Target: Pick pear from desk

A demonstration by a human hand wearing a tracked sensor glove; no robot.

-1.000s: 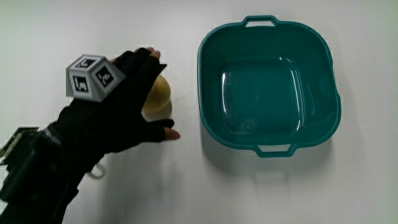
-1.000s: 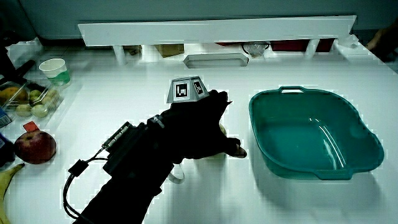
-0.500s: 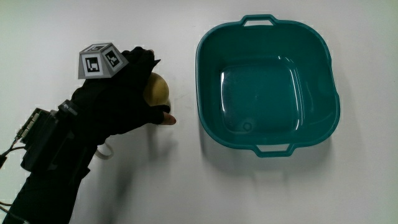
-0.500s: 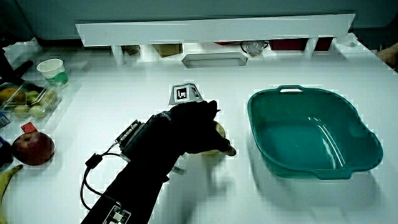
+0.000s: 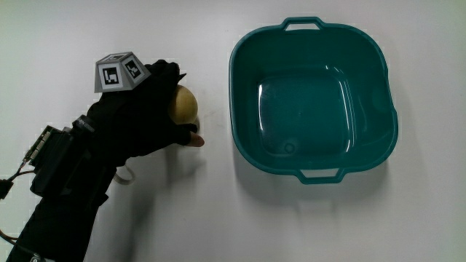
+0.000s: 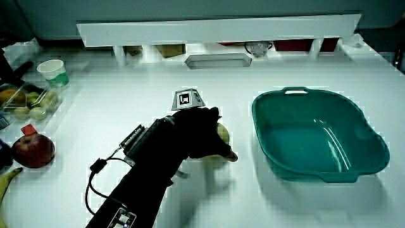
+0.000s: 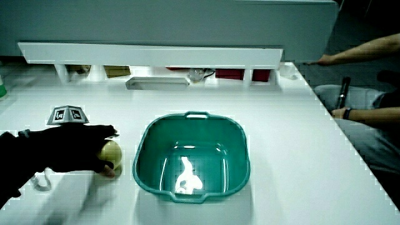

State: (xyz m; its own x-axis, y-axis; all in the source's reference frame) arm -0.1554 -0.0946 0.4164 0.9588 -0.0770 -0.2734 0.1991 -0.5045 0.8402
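Note:
A yellow pear (image 5: pixel 183 104) sits in the grasp of the black gloved hand (image 5: pixel 149 113), beside the teal basin. In both side views the pear (image 6: pixel 222 134) (image 7: pixel 111 152) shows between the curled fingers and the thumb, and seems lifted a little above the white table. The hand (image 6: pixel 196 133) (image 7: pixel 75 147) is shut on the pear, covering most of it. A patterned cube (image 5: pixel 116 70) rides on the back of the hand.
An empty teal basin (image 5: pixel 244 51) (image 6: pixel 272 158) (image 7: pixel 145 167) stands on the table next to the hand. In a side view an apple (image 6: pixel 35 151), a paper cup (image 6: pixel 54 71) and a container of fruit (image 6: pixel 25 104) lie at the table's edge. A low white partition (image 6: pixel 215 30) runs across.
The hand has closed round the pear and raised it slightly off the table; forearm shifted a little. The basin has not moved.

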